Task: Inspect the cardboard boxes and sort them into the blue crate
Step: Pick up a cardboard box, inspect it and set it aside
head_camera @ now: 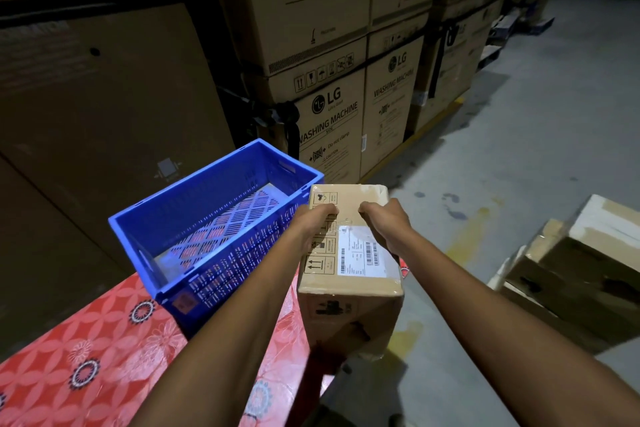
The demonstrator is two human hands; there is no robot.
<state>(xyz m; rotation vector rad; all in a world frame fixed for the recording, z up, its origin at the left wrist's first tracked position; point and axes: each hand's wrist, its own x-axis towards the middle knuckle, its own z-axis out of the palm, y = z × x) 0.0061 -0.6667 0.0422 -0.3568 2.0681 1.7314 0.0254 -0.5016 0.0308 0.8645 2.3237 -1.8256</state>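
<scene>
Left grip [317,222] closed narrow over the left edge of a cardboard box [349,315], fingers [329,210] curled onto the top face beside the printed handling symbols. Right grip [382,221] closed the same way over the right edge, knuckles bent, fingertips tucked near the clear tape seam. Thumbs hidden, so cannot tell the depth of either hold down the sides. Box held between both, out in front, tipped with the top face and its white shipping label [360,253] turned up toward the eyes. Seemingly held so for reading the label and checking tape and corners, the inspecting half of the job. Tape at the far right corner looking wrinkled. Underside out of sight; cannot tell whether resting on anything. Just left of the box, touching or nearly so at its far corner, the blue crate [221,274], standing on a desk [86,357] covered in a red flowered cloth. Slatted crate floor showing, no box visible inside, so sorting likely only beginning. Only a short sideways move needed to bring the box over the rim, probably the reason for holding it so close by. Beyond, stacked washing-machine cartons [329,114] strapped in black. To the right, grey concrete floor [519,149] and opened, worn cartons [588,270] lying near.
</scene>
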